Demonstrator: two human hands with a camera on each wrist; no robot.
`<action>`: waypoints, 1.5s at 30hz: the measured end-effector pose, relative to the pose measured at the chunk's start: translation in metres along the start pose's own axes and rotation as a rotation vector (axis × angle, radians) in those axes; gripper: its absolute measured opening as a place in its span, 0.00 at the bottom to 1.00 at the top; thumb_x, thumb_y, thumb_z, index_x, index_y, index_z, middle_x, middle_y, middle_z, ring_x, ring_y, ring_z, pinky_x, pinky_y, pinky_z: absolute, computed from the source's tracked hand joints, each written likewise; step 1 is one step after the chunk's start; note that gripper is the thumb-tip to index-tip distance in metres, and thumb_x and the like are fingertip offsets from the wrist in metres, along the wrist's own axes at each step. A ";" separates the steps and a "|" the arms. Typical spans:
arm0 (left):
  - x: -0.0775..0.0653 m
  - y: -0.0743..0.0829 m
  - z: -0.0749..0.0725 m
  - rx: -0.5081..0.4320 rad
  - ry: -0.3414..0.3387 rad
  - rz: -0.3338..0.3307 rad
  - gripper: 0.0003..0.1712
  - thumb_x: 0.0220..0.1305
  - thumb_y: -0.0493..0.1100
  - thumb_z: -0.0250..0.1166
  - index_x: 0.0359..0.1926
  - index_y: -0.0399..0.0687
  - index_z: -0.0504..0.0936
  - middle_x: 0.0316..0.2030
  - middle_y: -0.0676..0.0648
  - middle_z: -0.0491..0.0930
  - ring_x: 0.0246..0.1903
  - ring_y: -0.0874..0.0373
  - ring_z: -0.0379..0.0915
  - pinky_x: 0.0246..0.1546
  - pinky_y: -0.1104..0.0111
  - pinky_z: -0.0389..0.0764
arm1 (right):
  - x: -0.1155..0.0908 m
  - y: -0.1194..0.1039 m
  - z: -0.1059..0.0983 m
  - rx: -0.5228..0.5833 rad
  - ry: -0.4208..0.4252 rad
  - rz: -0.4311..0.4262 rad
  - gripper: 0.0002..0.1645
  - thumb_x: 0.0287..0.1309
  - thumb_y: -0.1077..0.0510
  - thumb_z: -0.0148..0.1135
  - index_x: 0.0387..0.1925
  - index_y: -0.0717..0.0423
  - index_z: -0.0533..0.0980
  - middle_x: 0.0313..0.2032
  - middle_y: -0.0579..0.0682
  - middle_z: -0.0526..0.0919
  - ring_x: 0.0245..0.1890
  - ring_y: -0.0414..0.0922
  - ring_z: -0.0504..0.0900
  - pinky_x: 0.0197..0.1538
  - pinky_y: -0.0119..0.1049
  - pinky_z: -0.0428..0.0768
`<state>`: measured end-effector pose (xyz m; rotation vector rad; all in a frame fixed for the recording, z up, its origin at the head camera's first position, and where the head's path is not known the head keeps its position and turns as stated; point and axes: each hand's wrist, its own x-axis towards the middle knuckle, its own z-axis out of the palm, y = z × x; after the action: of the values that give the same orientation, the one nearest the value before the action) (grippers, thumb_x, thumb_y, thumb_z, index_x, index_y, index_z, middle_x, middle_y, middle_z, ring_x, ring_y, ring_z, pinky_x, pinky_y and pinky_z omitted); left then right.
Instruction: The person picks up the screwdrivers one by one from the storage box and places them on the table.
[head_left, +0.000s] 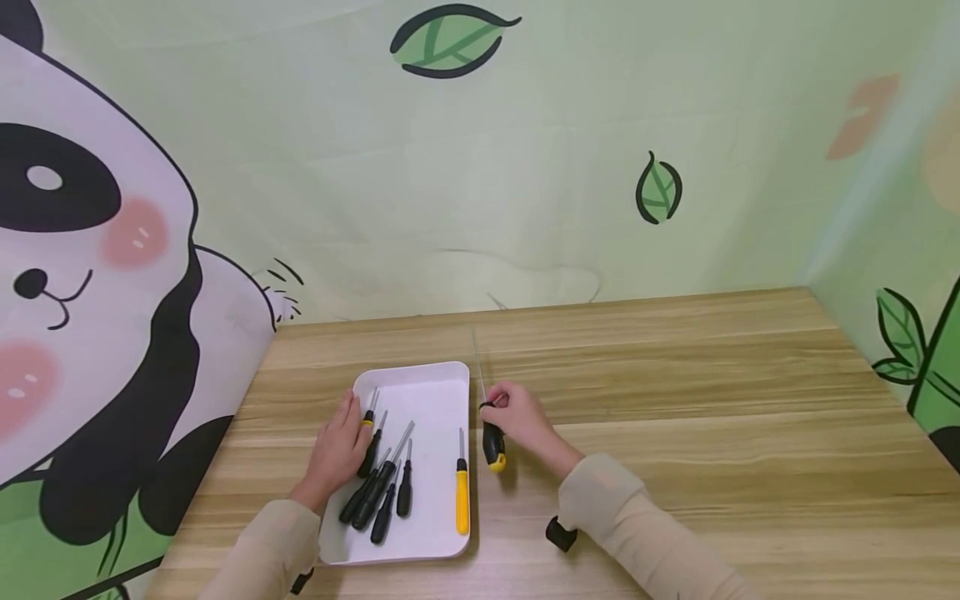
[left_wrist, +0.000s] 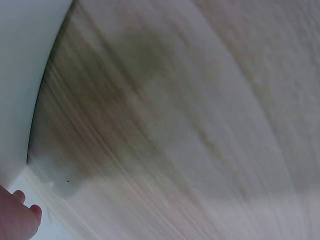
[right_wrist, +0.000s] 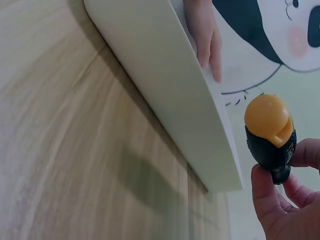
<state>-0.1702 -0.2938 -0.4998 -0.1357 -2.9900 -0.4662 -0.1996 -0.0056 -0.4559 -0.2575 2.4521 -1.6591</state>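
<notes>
My right hand (head_left: 522, 414) pinches a screwdriver (head_left: 492, 440) with a black and yellow handle, just right of the white tray (head_left: 431, 377). Its long thin shaft points toward the wall. In the right wrist view the yellow handle end (right_wrist: 267, 116) faces the camera, with thumb and fingertips round the black part. My left hand (head_left: 337, 446) rests over the tray's left rim with its fingers extended. Beneath and beside it lie several black-handled screwdrivers (head_left: 405, 492), one with a yellow band partly covered by the fingers. A yellow-handled screwdriver (head_left: 462, 500) lies along the tray's right side.
The tray stands on a wood-grain table (head_left: 675, 400). Behind the table is a pale green wall (head_left: 525, 167) with leaf drawings, and a large panda picture (head_left: 150, 292) covers the left side.
</notes>
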 end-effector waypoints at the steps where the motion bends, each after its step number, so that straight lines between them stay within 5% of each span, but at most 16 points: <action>1: 0.000 0.000 0.000 -0.001 -0.001 0.001 0.31 0.64 0.42 0.45 0.63 0.26 0.51 0.65 0.31 0.49 0.63 0.39 0.49 0.54 0.43 0.58 | 0.001 0.002 -0.001 0.013 0.001 0.018 0.07 0.45 0.64 0.59 0.29 0.64 0.73 0.22 0.52 0.75 0.19 0.39 0.71 0.22 0.28 0.74; 26: -0.001 0.001 0.000 0.001 0.038 0.028 0.30 0.63 0.40 0.47 0.62 0.25 0.53 0.64 0.30 0.51 0.62 0.39 0.51 0.53 0.44 0.60 | 0.013 0.039 -0.013 0.185 0.064 0.248 0.10 0.42 0.72 0.58 0.32 0.68 0.72 0.21 0.49 0.72 0.17 0.38 0.69 0.19 0.26 0.71; 45: 0.000 0.001 0.000 -0.002 0.007 0.009 0.31 0.64 0.41 0.45 0.63 0.25 0.51 0.65 0.31 0.48 0.63 0.39 0.48 0.54 0.43 0.58 | 0.016 0.040 -0.019 0.165 0.050 0.398 0.10 0.45 0.69 0.59 0.33 0.65 0.71 0.29 0.53 0.73 0.21 0.40 0.72 0.19 0.28 0.73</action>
<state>-0.1700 -0.2927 -0.4996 -0.1478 -2.9806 -0.4682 -0.2211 0.0223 -0.4865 0.2800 2.1950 -1.6849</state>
